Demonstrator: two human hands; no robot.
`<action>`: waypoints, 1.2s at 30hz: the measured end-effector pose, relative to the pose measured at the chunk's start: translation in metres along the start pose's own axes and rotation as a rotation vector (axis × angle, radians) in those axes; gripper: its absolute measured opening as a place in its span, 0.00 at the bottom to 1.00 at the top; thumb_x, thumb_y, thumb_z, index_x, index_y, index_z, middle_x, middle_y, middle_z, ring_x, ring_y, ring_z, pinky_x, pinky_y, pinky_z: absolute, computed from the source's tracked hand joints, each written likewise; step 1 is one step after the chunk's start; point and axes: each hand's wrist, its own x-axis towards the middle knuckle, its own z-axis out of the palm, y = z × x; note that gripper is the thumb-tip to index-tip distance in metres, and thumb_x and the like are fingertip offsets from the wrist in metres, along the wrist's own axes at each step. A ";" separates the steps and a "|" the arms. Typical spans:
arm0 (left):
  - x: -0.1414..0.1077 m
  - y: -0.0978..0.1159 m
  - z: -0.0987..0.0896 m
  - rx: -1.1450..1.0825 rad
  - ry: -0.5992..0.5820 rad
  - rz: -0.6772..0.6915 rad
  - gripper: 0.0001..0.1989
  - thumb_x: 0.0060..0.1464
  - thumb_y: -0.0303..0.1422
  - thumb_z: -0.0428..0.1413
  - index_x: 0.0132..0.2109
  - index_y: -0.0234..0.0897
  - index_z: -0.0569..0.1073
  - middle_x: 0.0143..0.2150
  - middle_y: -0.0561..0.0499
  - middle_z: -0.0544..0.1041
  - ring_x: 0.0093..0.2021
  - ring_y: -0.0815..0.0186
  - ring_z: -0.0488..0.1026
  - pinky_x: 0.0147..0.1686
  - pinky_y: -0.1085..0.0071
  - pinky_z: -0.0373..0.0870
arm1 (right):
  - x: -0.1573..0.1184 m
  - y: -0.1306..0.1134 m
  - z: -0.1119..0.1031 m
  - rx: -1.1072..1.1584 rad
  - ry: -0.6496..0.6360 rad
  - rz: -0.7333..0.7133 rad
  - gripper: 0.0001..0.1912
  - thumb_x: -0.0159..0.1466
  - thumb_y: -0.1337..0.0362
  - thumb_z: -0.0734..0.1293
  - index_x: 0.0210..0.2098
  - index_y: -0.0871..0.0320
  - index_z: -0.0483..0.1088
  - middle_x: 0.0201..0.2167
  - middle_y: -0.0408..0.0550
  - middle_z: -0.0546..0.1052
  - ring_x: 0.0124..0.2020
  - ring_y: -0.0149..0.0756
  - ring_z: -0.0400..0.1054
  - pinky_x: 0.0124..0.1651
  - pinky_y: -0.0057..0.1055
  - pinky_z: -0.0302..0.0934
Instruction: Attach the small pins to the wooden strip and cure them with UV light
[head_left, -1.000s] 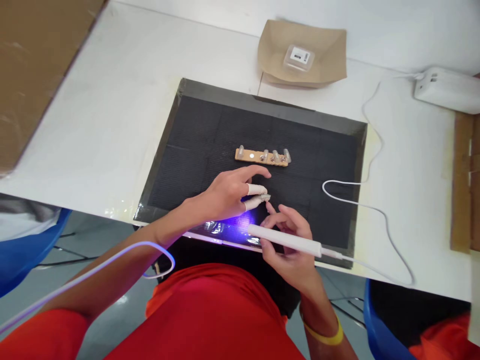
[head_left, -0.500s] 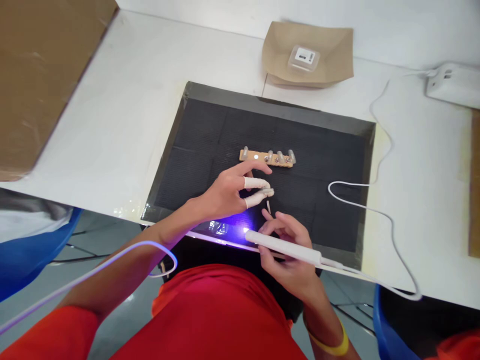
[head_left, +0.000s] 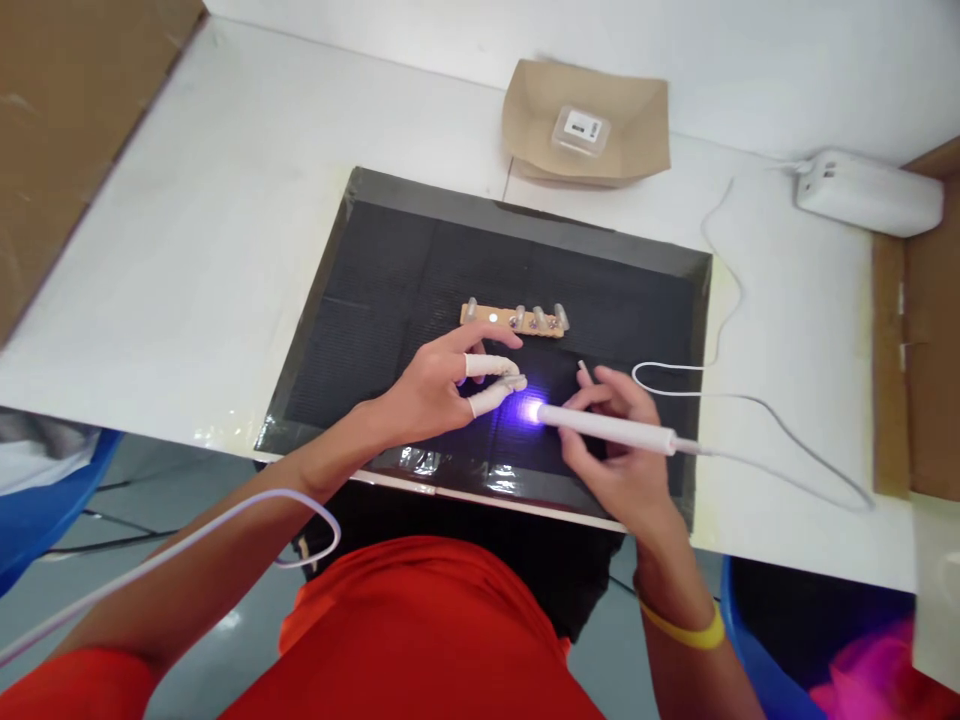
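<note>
My left hand (head_left: 431,390), with white finger cots on two digits, pinches a small pale nail tip (head_left: 515,379) above the black mat. In my right hand (head_left: 622,465) is a white pen-shaped UV lamp (head_left: 611,428), lit violet at its end and pointing left toward my left fingertips. A thin light stick (head_left: 585,372) also pokes out from the right fingers; its full shape is hidden. Just beyond my left index finger lies a tan strip (head_left: 505,324) carrying several clear nail tips and a white dot.
A brown paper tray (head_left: 634,110) at the back holds a clear labelled box (head_left: 581,132). The lamp's white cable (head_left: 757,400) loops over the right side of the mat (head_left: 390,260). A white power unit (head_left: 866,190) stands back right. Cardboard (head_left: 67,130) borders the left.
My right hand has moved the lit lamp up and away from the mat's front edge, so its violet glow now falls close to my left fingertips. The left hand keeps its pinch.
</note>
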 end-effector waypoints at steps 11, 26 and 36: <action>0.000 0.000 -0.001 0.005 -0.035 -0.024 0.02 0.61 0.26 0.64 0.41 0.35 0.82 0.52 0.46 0.80 0.35 0.74 0.74 0.38 0.75 0.76 | -0.003 -0.004 0.004 0.086 0.086 -0.035 0.39 0.61 0.78 0.70 0.68 0.47 0.61 0.38 0.37 0.74 0.41 0.29 0.73 0.72 0.59 0.63; -0.004 0.003 0.008 0.031 -0.033 0.058 0.04 0.62 0.28 0.64 0.44 0.35 0.80 0.54 0.43 0.80 0.36 0.72 0.76 0.38 0.74 0.78 | -0.007 -0.020 0.025 0.196 0.390 -0.018 0.33 0.61 0.77 0.69 0.63 0.49 0.65 0.37 0.38 0.75 0.38 0.28 0.73 0.66 0.57 0.70; -0.008 0.002 0.010 0.056 -0.044 0.064 0.03 0.63 0.27 0.62 0.44 0.36 0.80 0.54 0.44 0.80 0.40 0.70 0.79 0.39 0.74 0.78 | -0.002 -0.019 0.035 0.144 0.378 -0.098 0.36 0.59 0.78 0.70 0.63 0.49 0.64 0.37 0.37 0.76 0.37 0.28 0.74 0.65 0.57 0.71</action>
